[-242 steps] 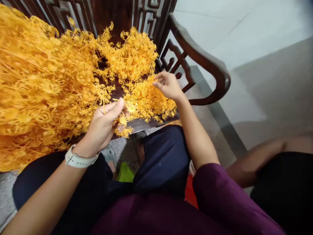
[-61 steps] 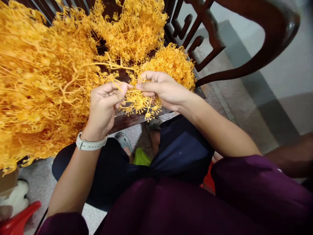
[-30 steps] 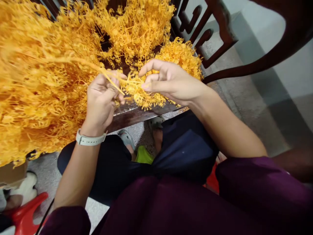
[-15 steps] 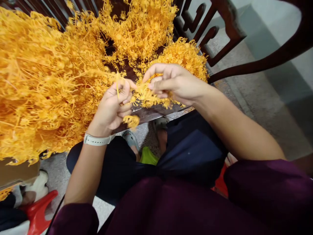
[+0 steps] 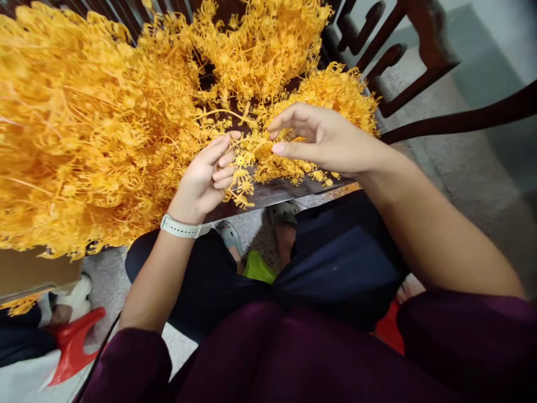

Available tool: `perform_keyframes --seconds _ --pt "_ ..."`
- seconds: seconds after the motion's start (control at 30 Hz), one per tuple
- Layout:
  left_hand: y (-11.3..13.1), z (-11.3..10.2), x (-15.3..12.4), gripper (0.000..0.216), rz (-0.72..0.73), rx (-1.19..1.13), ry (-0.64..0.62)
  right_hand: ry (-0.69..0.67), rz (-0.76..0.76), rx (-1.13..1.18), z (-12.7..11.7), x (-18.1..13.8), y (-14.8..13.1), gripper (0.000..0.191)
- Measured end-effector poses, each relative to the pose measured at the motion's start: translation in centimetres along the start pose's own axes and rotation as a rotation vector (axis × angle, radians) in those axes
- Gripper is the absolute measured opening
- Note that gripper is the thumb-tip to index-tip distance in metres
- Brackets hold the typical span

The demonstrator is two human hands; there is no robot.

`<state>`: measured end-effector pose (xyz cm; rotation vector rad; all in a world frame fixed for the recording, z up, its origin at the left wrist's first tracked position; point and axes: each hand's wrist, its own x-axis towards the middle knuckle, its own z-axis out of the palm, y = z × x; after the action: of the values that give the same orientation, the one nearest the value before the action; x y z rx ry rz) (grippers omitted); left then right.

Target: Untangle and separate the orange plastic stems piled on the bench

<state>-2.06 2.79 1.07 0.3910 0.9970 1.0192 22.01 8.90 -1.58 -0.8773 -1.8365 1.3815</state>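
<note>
My left hand (image 5: pixel 207 176) is closed, thumb and forefinger pinching a thin yellow plastic flower sprig (image 5: pixel 242 178). Small spiky blossoms on the sprig hang just right of the fingers, over the bench edge. My right hand (image 5: pixel 325 137) faces it from the right, thumb and fingers apart in a loose curve. Yellow blossoms show behind and between its fingertips; I see nothing gripped there. Beneath and behind the right hand lies a smaller pile of yellow plastic flowers (image 5: pixel 342 92). A big heap of the same flowers (image 5: pixel 84 134) rises beside my left hand.
The flowers rest on a dark wooden bench (image 5: pixel 272 193) with a carved armrest (image 5: pixel 436 50) at right. Below are a green plastic piece (image 5: pixel 258 267) and my clogs (image 5: pixel 229 235). At lower left are a cardboard box (image 5: pixel 37 268), a red stool (image 5: pixel 79 341) and another person's foot (image 5: pixel 78 299).
My right hand's thumb and fingers have spread and drawn away from the sprig. The sprig in my left hand now hangs right of the fingers. The whole view has shifted slightly.
</note>
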Motion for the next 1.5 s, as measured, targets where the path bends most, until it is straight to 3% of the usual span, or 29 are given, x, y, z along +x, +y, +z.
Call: perform_keyframes --seconds 0.17,0.27,0.43,0.57,0.7,0.9,1.07,1.17,1.27,1.33,1.4,1.43,1.5 --pt "0.3 0.6 -0.6 0.023 0.102 -0.197 -0.01 0.23 -0.141 -0.112 2.5 -0.6 -1.3 0.037" --pt "0.0 0.7 -0.9 0.027 0.171 -0.191 -0.022 0.169 -0.184 -0.117 4.3 -1.0 -1.5 0.043" --pt "-0.9 0.7 -1.0 0.024 0.277 -0.084 -0.013 -0.013 -0.08 0.101 6.3 -1.2 -1.2 0.043" --pt "-0.9 0.7 -1.3 0.004 0.37 0.031 -0.01 -0.017 -0.062 0.169 5.9 -0.8 -1.4 0.024" --pt "-0.3 0.6 -1.4 0.019 0.436 0.065 -0.003 0.004 0.033 0.223 4.1 -0.3 -1.8 0.009" --pt "0.9 -0.3 -1.2 0.054 0.265 0.063 0.038 0.247 0.107 0.349 1.6 0.2 -2.6 0.007" --pt "-1.2 0.8 -1.3 0.056 0.08 -0.022 0.068 0.328 0.08 0.423 0.1 0.5 -2.6 0.019" --pt "-3.9 2.3 -2.5 0.058 -0.094 -0.059 -0.097 0.377 0.08 0.384 -0.7 0.6 -2.6 0.027" --pt "-5.6 3.2 -4.7 0.067 -0.207 0.057 -0.436 0.359 0.077 0.41 -1.2 0.5 -2.7 0.032" --pt "-5.4 3.5 -6.4 0.06 -0.083 0.217 -0.63 0.303 0.07 0.487 -1.2 0.3 -2.8 0.032" --pt "-4.2 3.6 -7.6 0.049 0.155 0.334 -0.663 0.234 0.064 0.56 -0.8 0.0 -3.0 0.032" --pt "-3.4 3.6 -7.8 0.042 0.306 0.344 -0.579 0.196 0.069 0.589 -0.5 -0.1 -3.2 0.031" --pt "-2.0 3.5 -7.5 0.027 0.634 0.363 -0.262 0.104 0.115 0.637 0.4 -0.4 -3.6 0.031"
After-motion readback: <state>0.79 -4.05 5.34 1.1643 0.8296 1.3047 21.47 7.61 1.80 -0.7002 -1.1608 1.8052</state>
